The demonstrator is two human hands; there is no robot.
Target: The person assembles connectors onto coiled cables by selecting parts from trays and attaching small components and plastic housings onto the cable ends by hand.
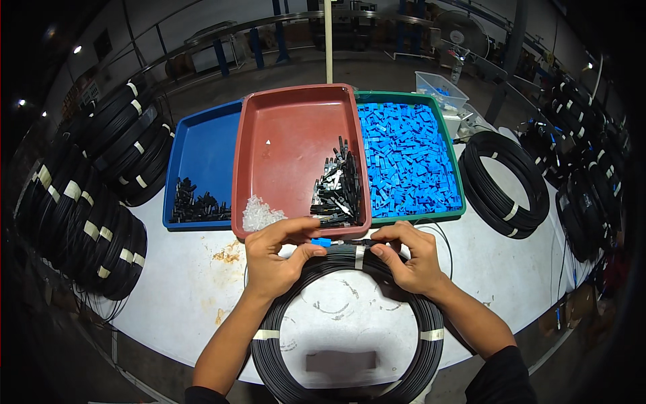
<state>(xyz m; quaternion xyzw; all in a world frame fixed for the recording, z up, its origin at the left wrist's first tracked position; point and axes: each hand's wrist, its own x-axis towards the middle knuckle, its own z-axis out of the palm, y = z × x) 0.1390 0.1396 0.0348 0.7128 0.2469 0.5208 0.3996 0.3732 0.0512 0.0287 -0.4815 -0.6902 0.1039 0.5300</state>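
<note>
In front of me lies a coil of black cable [264,363] bound with pale tape bands. Over its far side, my left hand [272,262] pinches a small blue connector housing [320,242] between thumb and fingers. My right hand [416,259] grips a black connector end [367,242], whose light tip points left at the blue housing. The two parts are in line and very close; whether they touch is too small to tell. Just beyond my hands stands a red tray [289,124], holding black connector parts [336,185] and small clear plastic pieces [261,215].
A blue tray [202,145] with small black parts stands left of the red one. On the right, a green tray [456,182] holds many blue housings [404,161]. Another cable coil [508,182] lies at the right; stacked coils [87,222] crowd the left edge. A clear bin [441,91] stands behind.
</note>
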